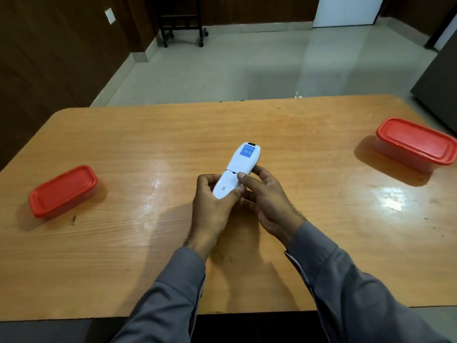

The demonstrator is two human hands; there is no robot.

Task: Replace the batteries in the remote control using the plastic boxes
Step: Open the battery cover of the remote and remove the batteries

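A white remote control (241,159) is held back side up over the middle of the wooden table (309,194), a blue label near its far end. My left hand (212,206) grips its near end from the left. My right hand (267,199) holds it from the right, thumb pressed on the battery cover (226,185), which looks closed. One plastic box with a red lid (63,190) sits at the table's left side. A second red-lidded plastic box (416,142) sits at the far right. Both lids are on, so their contents are hidden.
The table's far edge borders a pale tiled floor. A dark wheeled stand (183,26) stands at the back by wood-panelled walls. A dark cabinet (437,80) rises beyond the table's right corner.
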